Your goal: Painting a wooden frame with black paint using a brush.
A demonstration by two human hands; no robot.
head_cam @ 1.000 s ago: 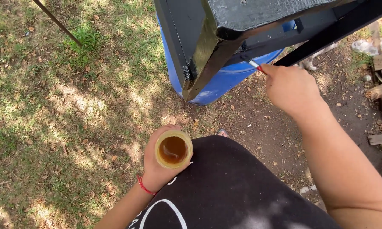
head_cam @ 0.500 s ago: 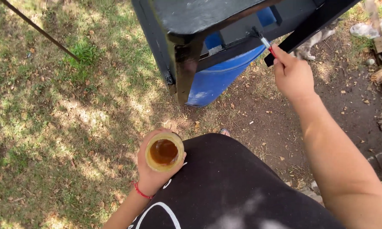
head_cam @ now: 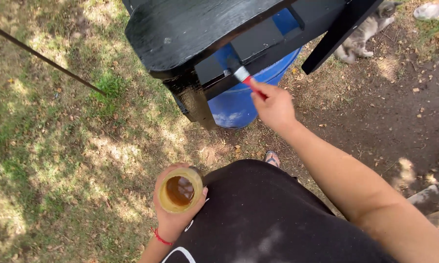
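Now: right hand [head_cam: 274, 104] outstretched, gripping brush [head_cam: 243, 77]; left hand [head_cam: 176, 214] cupping jar [head_cam: 180, 190]

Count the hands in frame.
2. The left hand, low centre, grips a yellowish cup. The right hand, upper centre, holds a paintbrush against the black furniture. None look hidden.

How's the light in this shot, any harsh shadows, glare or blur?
Head view: dappled sun and leaf shadow on the grass; glossy sheen on the black board; brush and right hand sharp; jar in the left hand evenly lit; cat slightly soft.
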